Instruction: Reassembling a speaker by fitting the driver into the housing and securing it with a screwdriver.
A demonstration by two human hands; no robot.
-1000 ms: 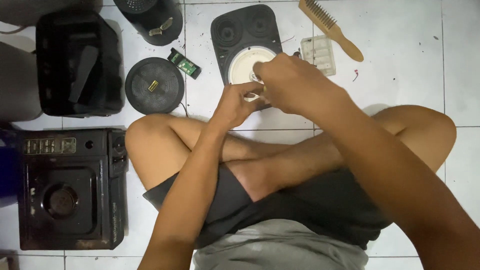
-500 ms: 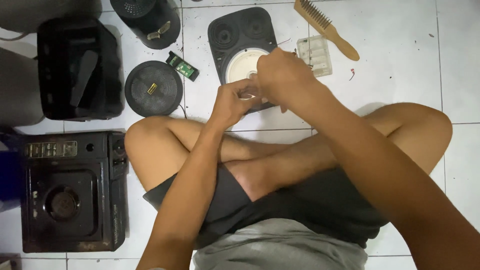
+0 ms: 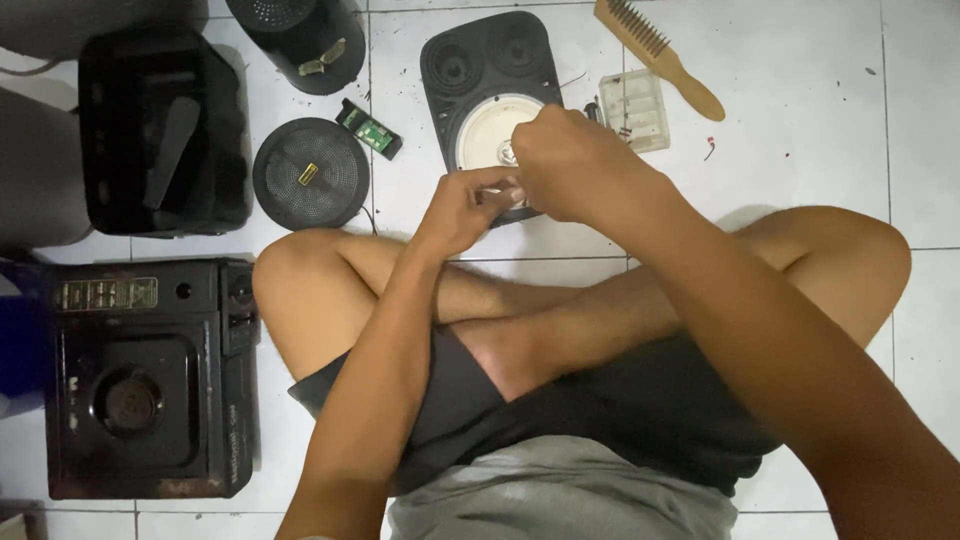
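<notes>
I sit cross-legged on a white tiled floor. My left hand [image 3: 462,208] and my right hand [image 3: 568,165] meet above the near end of a black speaker front panel [image 3: 478,60] with a round white cone [image 3: 487,130]. Both hands pinch a small pale object [image 3: 503,192] between their fingertips; what it is cannot be made out. The right hand covers the lower right part of the white cone.
A round black speaker grille [image 3: 311,173] and a small green circuit board [image 3: 369,129] lie left of the panel. A clear plastic box [image 3: 634,109] and wooden brush [image 3: 659,56] lie to the right. A black portable gas stove [image 3: 145,375], black case [image 3: 160,130] and black cylinder [image 3: 300,40] sit left.
Both hands stay together over the speaker panel with only slight shifts of the fingers. The view has drifted a little.
</notes>
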